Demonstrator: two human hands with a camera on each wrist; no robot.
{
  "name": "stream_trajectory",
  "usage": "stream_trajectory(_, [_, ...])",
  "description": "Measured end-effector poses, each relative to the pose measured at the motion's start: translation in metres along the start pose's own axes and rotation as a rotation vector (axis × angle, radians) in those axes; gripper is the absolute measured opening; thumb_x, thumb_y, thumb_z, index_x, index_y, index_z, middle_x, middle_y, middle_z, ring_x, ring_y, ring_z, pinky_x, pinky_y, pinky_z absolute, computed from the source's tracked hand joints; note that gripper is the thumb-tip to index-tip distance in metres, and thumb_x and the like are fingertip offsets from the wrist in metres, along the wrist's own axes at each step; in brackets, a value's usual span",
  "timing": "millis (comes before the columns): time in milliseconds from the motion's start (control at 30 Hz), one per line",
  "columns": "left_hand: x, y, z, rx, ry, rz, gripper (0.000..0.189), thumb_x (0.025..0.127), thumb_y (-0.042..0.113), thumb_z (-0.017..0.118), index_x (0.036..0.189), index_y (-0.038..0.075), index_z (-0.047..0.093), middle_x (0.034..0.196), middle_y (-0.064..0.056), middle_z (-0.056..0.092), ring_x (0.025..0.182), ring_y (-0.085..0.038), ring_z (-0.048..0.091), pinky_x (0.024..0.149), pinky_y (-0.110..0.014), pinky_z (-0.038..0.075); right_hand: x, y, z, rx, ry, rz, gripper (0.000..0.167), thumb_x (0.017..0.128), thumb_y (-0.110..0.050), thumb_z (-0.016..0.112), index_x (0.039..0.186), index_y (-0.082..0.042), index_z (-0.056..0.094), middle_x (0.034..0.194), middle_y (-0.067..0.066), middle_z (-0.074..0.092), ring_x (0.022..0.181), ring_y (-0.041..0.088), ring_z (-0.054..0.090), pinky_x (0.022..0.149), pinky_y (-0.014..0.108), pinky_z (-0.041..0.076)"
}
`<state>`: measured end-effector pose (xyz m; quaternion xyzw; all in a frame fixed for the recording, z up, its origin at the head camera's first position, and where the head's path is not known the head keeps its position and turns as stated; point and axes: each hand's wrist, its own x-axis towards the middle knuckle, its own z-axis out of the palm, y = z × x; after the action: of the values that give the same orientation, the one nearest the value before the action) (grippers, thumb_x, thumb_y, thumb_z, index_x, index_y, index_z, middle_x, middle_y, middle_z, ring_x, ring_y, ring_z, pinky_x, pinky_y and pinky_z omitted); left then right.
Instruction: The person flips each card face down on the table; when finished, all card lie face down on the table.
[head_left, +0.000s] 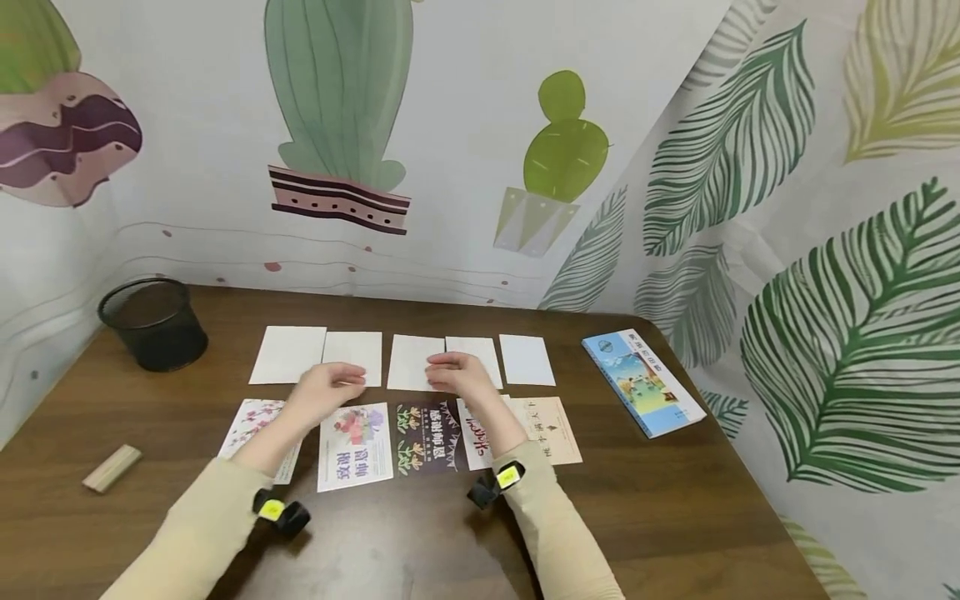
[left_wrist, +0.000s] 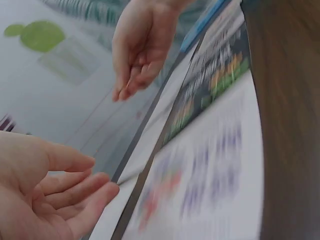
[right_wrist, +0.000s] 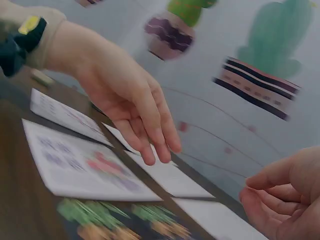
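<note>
The left hand (head_left: 327, 393) and right hand (head_left: 462, 377) hover apart over the cards, fingers loosely bent, gripping nothing. Across the wooden tabletop (head_left: 360, 542) lie two rows: five printed cards (head_left: 355, 450) nearer, designs up, presumably for easy viewing, and five plain white cards (head_left: 288, 354) beyond, seemingly lined up to match. A book (head_left: 642, 383), mesh cup (head_left: 153, 325) and small wooden block (head_left: 112, 468) sit aside, likely to leave working room.
</note>
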<state>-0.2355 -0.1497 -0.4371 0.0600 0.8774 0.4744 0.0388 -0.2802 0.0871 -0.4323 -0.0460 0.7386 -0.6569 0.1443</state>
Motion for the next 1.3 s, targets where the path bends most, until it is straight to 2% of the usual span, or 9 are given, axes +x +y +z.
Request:
stream_trajectory(133, [-0.023,-0.019,-0.03,0.078,0.068,-0.053,0.037,0.094,0.013,0.062,0.124,-0.009,0.059,0.121,-0.028,0.064,0.111,-0.043,0.062,0.088,-0.048,0.055,-0.006,-0.001,0.04,-0.016,-0.116,-0.002,0.036,0.087,0.002,0.064,0.121,0.012,0.059,0.116,0.029,0.065,0.097,0.027,0.07,0.088,0.032,0.058])
stream_trajectory(267, [-0.042,-0.033,-0.057,0.119,0.104,-0.104,0.041,0.095,0.018,0.063,0.125,-0.01,0.059,0.122,-0.03,0.063,0.114,-0.046,0.059,0.088,-0.051,0.052,-0.013,0.003,0.078,-0.022,-0.192,0.014,0.035,0.085,0.001,0.066,0.119,0.01,0.062,0.114,0.025,0.068,0.095,0.025,0.071,0.084,0.029,0.059])
stream_trajectory(433, [-0.06,-0.046,-0.082,0.147,0.148,-0.183,0.045,0.095,0.023,0.062,0.126,-0.01,0.058,0.124,-0.031,0.061,0.116,-0.048,0.056,0.087,-0.053,0.047,-0.024,0.008,0.112,-0.071,-0.245,0.031,0.035,0.083,-0.003,0.07,0.117,0.002,0.066,0.111,0.013,0.073,0.088,0.011,0.069,0.075,0.021,0.056])
stream_trajectory(600, [-0.072,-0.054,-0.1,0.173,0.122,-0.273,0.052,0.095,0.027,0.061,0.129,-0.012,0.054,0.127,-0.036,0.056,0.119,-0.051,0.05,0.091,-0.059,0.043,-0.035,0.008,0.134,-0.066,-0.277,0.024,0.04,0.082,-0.002,0.07,0.121,0.003,0.064,0.116,0.015,0.07,0.097,0.013,0.069,0.082,0.021,0.056])
stream_trajectory(800, [-0.075,-0.055,-0.111,0.216,0.027,-0.324,0.061,0.093,0.033,0.062,0.128,-0.016,0.052,0.126,-0.039,0.054,0.114,-0.05,0.051,0.089,-0.056,0.047,-0.044,0.008,0.148,-0.015,-0.251,0.056,0.049,0.08,0.007,0.068,0.128,0.006,0.058,0.125,0.019,0.065,0.111,0.024,0.066,0.091,0.027,0.055])
stream_trajectory(900, [-0.075,-0.054,-0.111,0.208,0.018,-0.327,0.061,0.092,0.033,0.063,0.126,-0.016,0.054,0.123,-0.038,0.056,0.105,-0.044,0.054,0.079,-0.044,0.051,-0.046,0.008,0.151,-0.016,-0.242,0.059,0.053,0.079,0.008,0.068,0.131,0.006,0.056,0.13,0.018,0.063,0.116,0.025,0.064,0.093,0.028,0.055])
stream_trajectory(1033, [-0.073,-0.051,-0.108,0.174,0.01,-0.324,0.06,0.09,0.031,0.065,0.124,-0.017,0.055,0.118,-0.035,0.058,0.095,-0.034,0.056,0.067,-0.029,0.047,-0.047,0.008,0.153,-0.04,-0.239,0.045,0.057,0.079,0.007,0.068,0.134,0.005,0.054,0.134,0.015,0.061,0.119,0.024,0.063,0.095,0.027,0.053])
stream_trajectory(1200, [-0.071,-0.055,-0.106,0.169,0.027,-0.315,0.059,0.089,0.028,0.068,0.126,-0.016,0.054,0.122,-0.035,0.059,0.104,-0.042,0.056,0.076,-0.039,0.05,-0.048,0.008,0.153,-0.061,-0.241,0.032,0.055,0.079,0.007,0.068,0.133,0.006,0.055,0.132,0.015,0.062,0.118,0.023,0.063,0.094,0.025,0.054])
stream_trajectory(1300, [-0.071,-0.06,-0.105,0.121,0.03,-0.314,0.06,0.089,0.023,0.07,0.129,-0.017,0.049,0.122,-0.034,0.06,0.102,-0.037,0.061,0.077,-0.034,0.052,-0.049,0.009,0.153,-0.046,-0.241,0.035,0.055,0.079,0.008,0.068,0.132,0.006,0.055,0.131,0.016,0.062,0.117,0.024,0.064,0.093,0.026,0.054])
